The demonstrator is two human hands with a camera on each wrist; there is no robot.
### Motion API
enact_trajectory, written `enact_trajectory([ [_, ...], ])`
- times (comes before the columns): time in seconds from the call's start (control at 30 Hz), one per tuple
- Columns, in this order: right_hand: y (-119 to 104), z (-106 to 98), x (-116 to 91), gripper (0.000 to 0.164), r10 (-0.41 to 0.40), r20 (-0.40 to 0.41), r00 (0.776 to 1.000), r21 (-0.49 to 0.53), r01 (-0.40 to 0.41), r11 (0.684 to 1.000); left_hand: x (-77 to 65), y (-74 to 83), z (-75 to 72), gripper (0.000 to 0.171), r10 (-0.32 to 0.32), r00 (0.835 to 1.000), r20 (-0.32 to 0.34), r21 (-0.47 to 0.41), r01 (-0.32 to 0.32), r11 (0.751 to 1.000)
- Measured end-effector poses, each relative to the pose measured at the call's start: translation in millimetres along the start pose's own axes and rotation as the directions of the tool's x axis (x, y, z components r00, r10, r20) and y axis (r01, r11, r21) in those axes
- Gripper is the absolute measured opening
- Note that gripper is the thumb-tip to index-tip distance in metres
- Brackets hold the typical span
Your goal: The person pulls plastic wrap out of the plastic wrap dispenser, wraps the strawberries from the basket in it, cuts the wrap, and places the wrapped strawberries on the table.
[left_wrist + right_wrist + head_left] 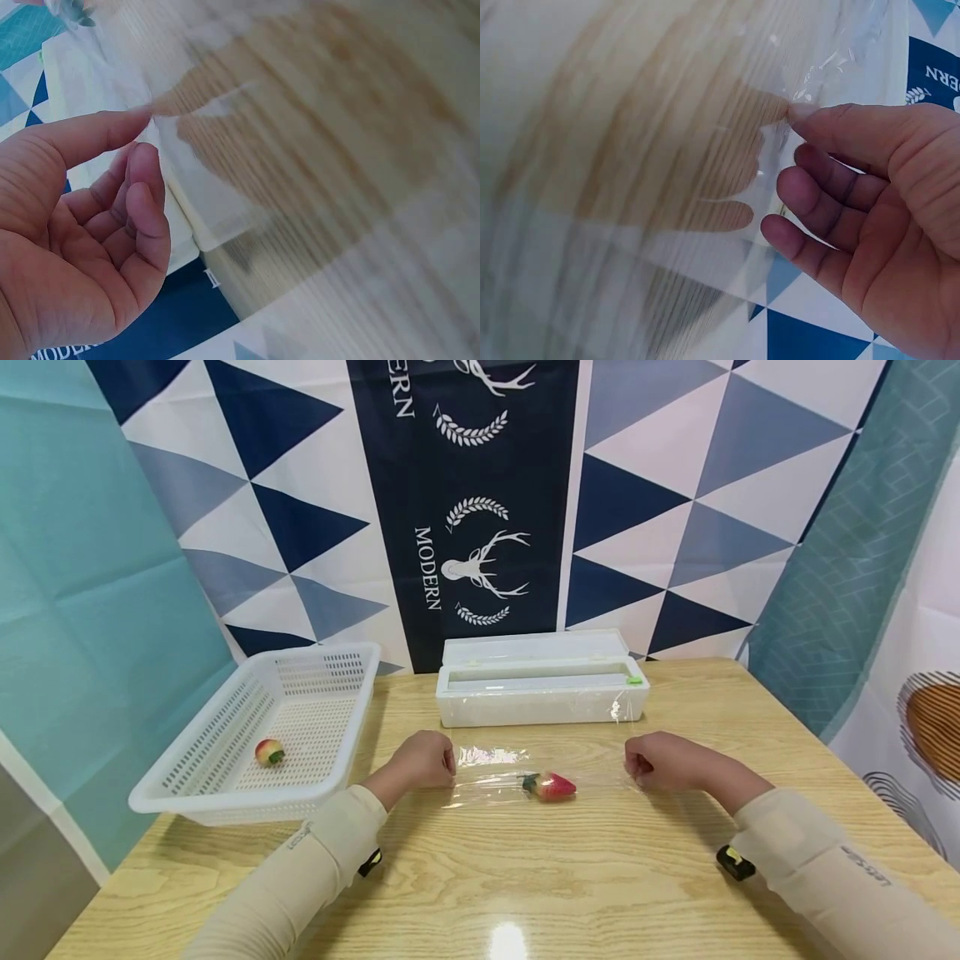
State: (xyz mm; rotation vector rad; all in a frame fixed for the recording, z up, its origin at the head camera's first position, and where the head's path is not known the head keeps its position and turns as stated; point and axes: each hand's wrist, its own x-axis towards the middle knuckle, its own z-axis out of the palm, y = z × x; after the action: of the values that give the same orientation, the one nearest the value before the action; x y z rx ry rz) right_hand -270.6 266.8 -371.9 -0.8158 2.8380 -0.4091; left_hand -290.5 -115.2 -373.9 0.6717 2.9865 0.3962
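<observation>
A sheet of clear cling film [491,777] stretches between my two hands, in front of a long white dispenser box [542,702] with its lid raised. My left hand [423,760] pinches the film's left corner; the left wrist view shows the thumb [105,135] at the film, other fingers curled. On the other side my right hand [667,762] pinches the right corner, its thumb [847,127] at the film in the right wrist view. Between the hands lies a red strawberry [557,786] with green leaves. Whether it is on or under the film, I cannot tell.
To the left stands a white perforated basket [168,789] holding one red-and-yellow fruit [268,752] with green leaves. A green piece [634,680] sits at the dispenser's right end. Patterned cloth [487,468] hangs behind the wooden table [465,885].
</observation>
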Motion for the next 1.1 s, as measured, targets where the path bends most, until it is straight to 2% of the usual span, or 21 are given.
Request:
enact_trajectory([
  [0.1,0.8,0.1,-2.2,0.019,-0.015,-0.006,1.000,-0.010,0.015,1.000,-1.2,-1.5,0.9,0.023,0.015,1.000,0.007,-0.005,-0.014,1.000],
  [0.3,3.7,0.0,-9.4,0.022,-0.030,-0.016,0.999,-0.059,0.029,0.998,-6.4,-3.9,-1.8,0.020,0.055,0.998,0.017,0.016,-0.055,0.998],
  [0.4,-1.6,-3.5,-13.1,0.020,-0.034,-0.062,0.997,-0.097,0.028,0.995,-10.2,-3.5,-2.9,0.014,0.116,0.993,-0.018,-0.015,-0.116,0.993],
  [0.43,-6.1,-5.0,-14.3,0.019,-0.043,-0.084,0.996,-0.100,0.034,0.994,-11.2,-2.1,-2.8,0.012,0.154,0.987,-0.034,-0.032,-0.155,0.987],
  [0.5,-17.5,-6.4,-14.8,0.016,-0.084,-0.131,0.988,-0.098,0.071,0.993,-13.0,4.9,-2.4,0.008,0.241,0.969,-0.058,-0.074,-0.245,0.967],
  [0.6,-37.3,-3.9,-11.8,0.016,-0.164,-0.152,0.975,-0.063,0.156,0.986,-14.5,21.4,0.7,0.008,0.389,0.920,-0.054,-0.111,-0.393,0.913],
  [0.67,-48.9,0.9,-7.1,0.017,-0.229,-0.140,0.963,-0.043,0.225,0.973,-14.4,33.4,4.5,0.014,0.469,0.883,-0.024,-0.088,-0.469,0.879],
  [0.73,-58.9,5.3,-1.7,0.019,-0.277,-0.114,0.954,-0.036,0.275,0.961,-13.5,44.4,8.4,0.020,0.509,0.861,0.007,-0.027,-0.509,0.860],
  [0.8,-65.9,8.8,4.0,0.022,-0.309,-0.098,0.946,-0.053,0.306,0.951,-11.7,53.8,11.1,0.026,0.506,0.862,0.031,0.035,-0.507,0.861],
  [0.9,-71.8,12.1,11.5,0.023,-0.317,-0.089,0.944,-0.098,0.309,0.946,-7.5,62.7,13.9,0.032,0.473,0.880,0.038,0.102,-0.474,0.874],
  [1.0,-73.3,14.4,17.5,0.026,-0.302,-0.091,0.949,-0.114,0.291,0.950,-2.9,67.9,14.9,0.038,0.445,0.895,0.038,0.106,-0.446,0.888],
  [1.1,-74.2,16.8,21.4,0.027,-0.289,-0.091,0.953,-0.107,0.280,0.954,0.6,71.1,15.0,0.042,0.437,0.898,0.043,0.098,-0.439,0.893],
])
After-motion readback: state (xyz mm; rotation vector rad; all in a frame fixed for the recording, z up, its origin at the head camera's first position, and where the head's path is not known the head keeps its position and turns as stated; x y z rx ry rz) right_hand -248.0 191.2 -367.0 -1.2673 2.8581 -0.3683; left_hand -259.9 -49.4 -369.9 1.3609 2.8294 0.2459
